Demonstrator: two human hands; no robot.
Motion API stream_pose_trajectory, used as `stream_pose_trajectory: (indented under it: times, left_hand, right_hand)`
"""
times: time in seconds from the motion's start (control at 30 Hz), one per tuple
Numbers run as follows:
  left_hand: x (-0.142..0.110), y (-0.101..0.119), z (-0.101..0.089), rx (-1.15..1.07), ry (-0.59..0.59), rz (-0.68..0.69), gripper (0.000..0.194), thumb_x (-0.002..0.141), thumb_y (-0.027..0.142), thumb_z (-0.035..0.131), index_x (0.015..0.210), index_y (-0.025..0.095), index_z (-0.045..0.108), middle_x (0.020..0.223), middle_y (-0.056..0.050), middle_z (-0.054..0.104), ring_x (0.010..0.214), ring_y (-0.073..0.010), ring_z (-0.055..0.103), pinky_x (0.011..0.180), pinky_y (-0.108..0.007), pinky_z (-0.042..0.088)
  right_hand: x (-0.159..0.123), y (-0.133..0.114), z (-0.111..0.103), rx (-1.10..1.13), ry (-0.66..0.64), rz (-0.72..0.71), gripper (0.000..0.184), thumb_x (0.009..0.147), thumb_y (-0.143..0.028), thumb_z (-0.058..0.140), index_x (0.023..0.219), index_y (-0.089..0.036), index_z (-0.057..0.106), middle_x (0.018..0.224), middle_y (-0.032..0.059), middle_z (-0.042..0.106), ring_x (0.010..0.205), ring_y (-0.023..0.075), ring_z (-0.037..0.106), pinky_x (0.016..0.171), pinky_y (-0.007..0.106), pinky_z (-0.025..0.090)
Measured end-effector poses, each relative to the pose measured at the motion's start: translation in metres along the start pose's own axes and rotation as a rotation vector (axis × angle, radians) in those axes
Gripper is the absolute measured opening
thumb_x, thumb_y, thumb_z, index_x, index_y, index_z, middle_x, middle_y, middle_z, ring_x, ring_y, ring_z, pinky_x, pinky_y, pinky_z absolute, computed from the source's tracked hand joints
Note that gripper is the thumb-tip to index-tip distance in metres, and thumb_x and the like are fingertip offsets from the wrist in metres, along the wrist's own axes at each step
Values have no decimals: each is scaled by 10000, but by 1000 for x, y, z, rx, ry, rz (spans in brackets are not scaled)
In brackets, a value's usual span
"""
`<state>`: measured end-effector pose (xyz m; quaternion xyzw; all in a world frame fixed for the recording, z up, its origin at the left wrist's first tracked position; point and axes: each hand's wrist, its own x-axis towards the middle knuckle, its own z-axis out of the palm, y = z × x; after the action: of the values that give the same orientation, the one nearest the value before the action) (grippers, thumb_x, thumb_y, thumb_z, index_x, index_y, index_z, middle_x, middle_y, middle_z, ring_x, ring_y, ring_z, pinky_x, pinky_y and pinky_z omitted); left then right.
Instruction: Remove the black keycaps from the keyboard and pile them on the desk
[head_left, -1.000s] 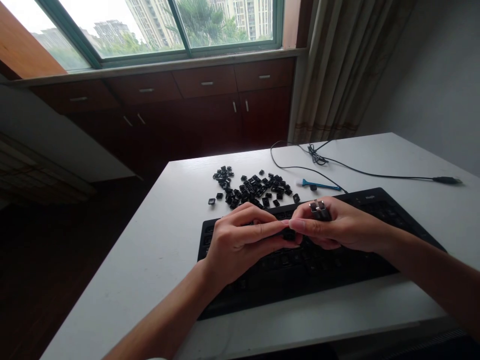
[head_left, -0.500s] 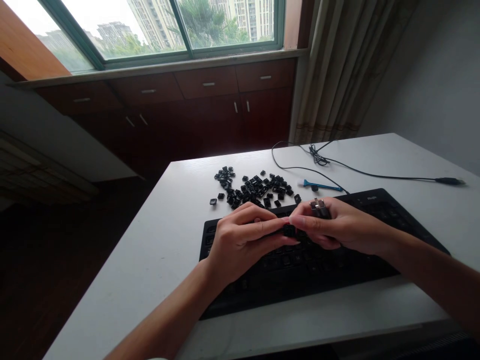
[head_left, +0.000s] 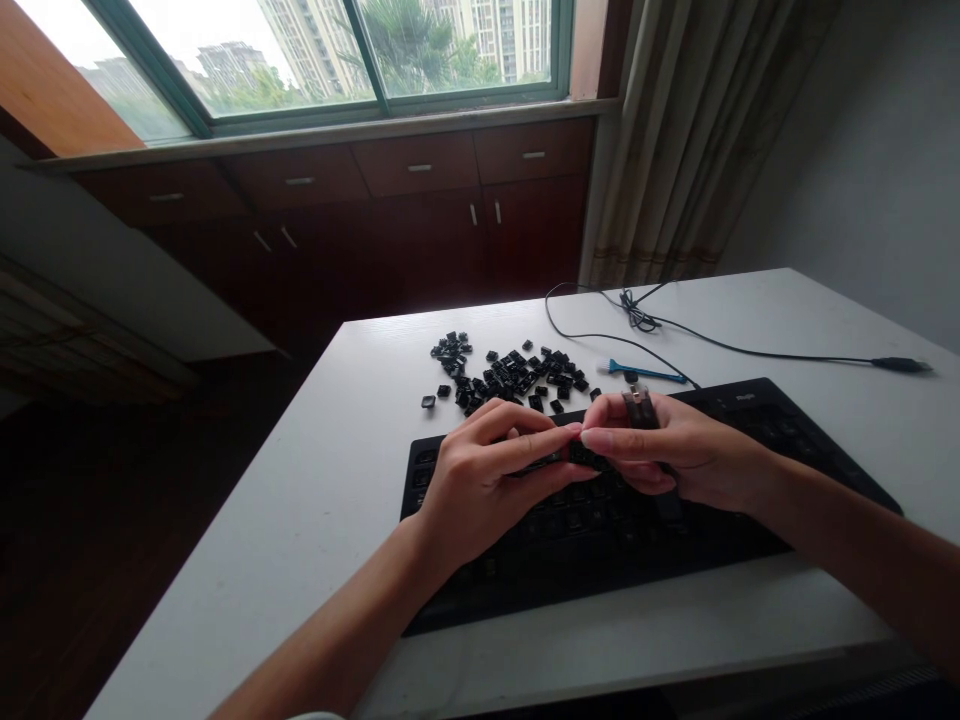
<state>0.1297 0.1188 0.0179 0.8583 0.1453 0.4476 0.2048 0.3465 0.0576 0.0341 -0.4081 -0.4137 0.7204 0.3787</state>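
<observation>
Both my hands are over a black keyboard (head_left: 615,540), many of its keys bare of caps. My right hand (head_left: 675,440) is closed round a small black puller-like tool with metal tips (head_left: 640,408), pointing away from me. Its thumb and forefinger are pinched at the tips. My left hand (head_left: 480,470) is bent, with its forefinger tip meeting the right fingertips and its thumb lower down. Whatever lies between the left fingers is too small and dark to make out. Beyond the hands lies a loose pile of black keycaps (head_left: 514,377).
A blue brush (head_left: 649,372) lies behind the keyboard, with a single keycap beside it. The keyboard's black cable (head_left: 742,347) runs over the white table (head_left: 300,500) to a plug at the right. A smaller heap of black pieces (head_left: 450,350) sits at the far left of the pile.
My right hand has turned slightly, so the tool in it stands more upright and its metal tips show less. The fingertips of both hands stay together in nearly the same place.
</observation>
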Motion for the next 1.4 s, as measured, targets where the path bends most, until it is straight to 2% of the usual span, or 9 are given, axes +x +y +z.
stream_pose_trajectory:
  times: [0.17, 0.5, 0.73, 0.87, 0.97, 1.1, 1.17, 1.23, 1.4]
  left_hand:
    - [-1, 1, 1, 3, 25, -8, 381, 799, 207, 798, 1170, 218, 711, 965, -49, 712, 808, -127, 660, 721, -253, 596]
    - [0, 2, 2, -41, -13, -64, 242, 816, 143, 763, 1054, 178, 742, 932, -47, 719, 771, -113, 657, 685, -229, 576]
    - [1, 3, 0, -34, -25, -73, 259, 817, 175, 761, 1074, 203, 739, 956, -52, 720, 804, -129, 658, 698, -252, 587]
    - [1, 3, 0, -43, -31, -92, 240, 810, 191, 776, 1049, 205, 755, 945, -50, 730, 805, -133, 670, 695, -250, 588]
    - [1, 2, 0, -109, -40, -168, 232, 805, 208, 789, 1036, 202, 761, 936, -48, 748, 773, -126, 685, 684, -239, 594]
    - [-2, -1, 3, -272, -89, -360, 205, 818, 220, 774, 1020, 192, 758, 893, -38, 765, 731, -129, 704, 677, -242, 618]
    - [-3, -3, 4, -347, -118, -428, 203, 827, 228, 764, 1026, 191, 756, 899, -40, 770, 759, -145, 722, 700, -259, 634]
    - [-4, -4, 5, -394, -134, -458, 207, 834, 232, 755, 1037, 189, 753, 924, -47, 773, 789, -160, 733, 725, -280, 644]
    - [-6, -6, 3, -349, -166, -414, 202, 851, 203, 728, 1052, 198, 752, 950, -47, 770, 813, -161, 735, 740, -278, 634]
  right_hand:
    - [-1, 0, 4, -24, 40, -21, 275, 823, -375, 774, 978, -186, 649, 541, -87, 403, 471, 43, 298, 424, 159, 231]
    - [-3, -1, 5, -82, 107, -5, 325, 789, -427, 793, 960, -200, 636, 539, -91, 415, 472, 44, 312, 420, 151, 239]
    - [-3, 1, 4, -114, 161, -21, 401, 691, -402, 867, 954, -190, 651, 718, -50, 533, 498, 29, 358, 417, 166, 268]
    - [-11, -9, 5, -343, 184, -34, 345, 766, -407, 807, 1010, -211, 660, 792, -14, 603, 536, 58, 442, 433, 181, 336]
    - [-19, -16, 4, -711, 230, -179, 294, 824, -389, 756, 1064, -238, 679, 913, 24, 674, 638, 107, 558, 529, 225, 451]
    - [-19, -13, 1, -1119, 238, -566, 259, 895, -329, 685, 1144, -259, 676, 1100, 50, 694, 910, 187, 653, 788, 303, 533]
    - [-16, -8, -1, -1215, 188, -679, 266, 922, -280, 649, 1187, -255, 663, 1144, 59, 691, 983, 199, 657, 853, 320, 530]
    - [-14, -5, -4, -1262, 167, -729, 274, 929, -244, 637, 1202, -247, 655, 1132, 61, 700, 954, 188, 668, 831, 313, 533]
    - [-12, 0, -9, -1336, 120, -820, 352, 921, -163, 612, 1262, -252, 622, 1162, 69, 699, 945, 180, 671, 792, 300, 526]
